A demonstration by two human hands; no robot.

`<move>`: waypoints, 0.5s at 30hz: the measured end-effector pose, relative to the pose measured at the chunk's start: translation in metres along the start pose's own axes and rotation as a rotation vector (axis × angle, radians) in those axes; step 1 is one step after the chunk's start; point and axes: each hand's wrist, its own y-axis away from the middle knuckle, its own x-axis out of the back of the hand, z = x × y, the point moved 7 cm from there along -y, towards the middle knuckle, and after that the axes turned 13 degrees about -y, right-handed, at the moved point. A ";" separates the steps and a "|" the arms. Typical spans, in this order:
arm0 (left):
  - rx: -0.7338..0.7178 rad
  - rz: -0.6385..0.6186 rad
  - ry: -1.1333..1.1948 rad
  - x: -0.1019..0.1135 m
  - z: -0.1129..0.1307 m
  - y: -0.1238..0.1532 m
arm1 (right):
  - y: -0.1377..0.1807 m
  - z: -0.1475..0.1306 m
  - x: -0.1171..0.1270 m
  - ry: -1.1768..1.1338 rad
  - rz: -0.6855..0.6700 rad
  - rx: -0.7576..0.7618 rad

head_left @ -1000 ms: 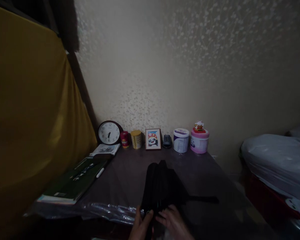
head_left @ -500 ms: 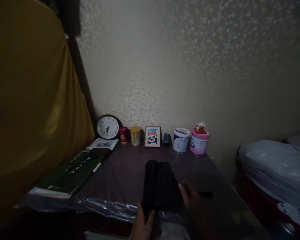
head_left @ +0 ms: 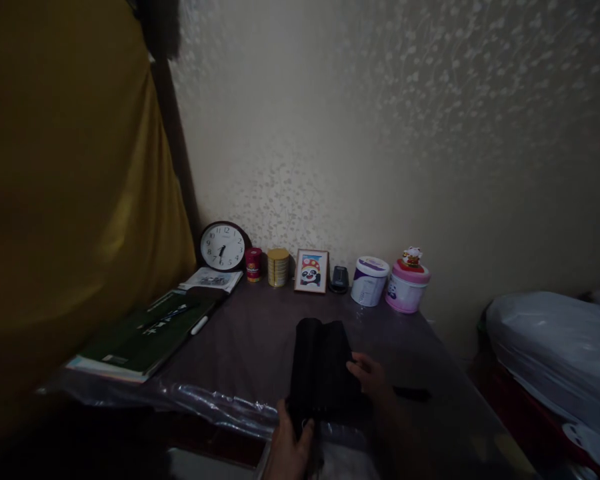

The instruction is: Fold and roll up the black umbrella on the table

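A black folded fabric item lies at the front of the dark table, with a lengthwise crease down its middle. Its exact kind is hard to make out in the dim light. My left hand grips its near left corner, the thumb beside a small ring. On the opposite side, my right hand has its fingers closed on the item's right edge. A dark strap-like piece lies on the table to the right of my right wrist; whether it joins the item is hidden.
A green book and white pen lie left. Along the wall stand a clock, red tin, yellow ribbed container, framed panda picture, small dark device, white-purple tub and pink tub bearing a figurine.
My right hand has moved up a little along the black fabric item's right edge. My left hand keeps its grip at the near corner. The whole view has shifted slightly.
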 end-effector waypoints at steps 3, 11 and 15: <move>-0.075 0.006 0.014 0.001 0.007 0.001 | 0.004 -0.016 -0.024 -0.164 -0.172 -0.106; -0.084 -0.094 -0.148 -0.003 0.011 -0.002 | 0.014 -0.042 -0.093 -0.197 -0.202 -0.082; -0.064 -0.112 -0.282 -0.002 0.015 -0.003 | 0.002 -0.025 -0.128 -0.032 -0.233 -0.085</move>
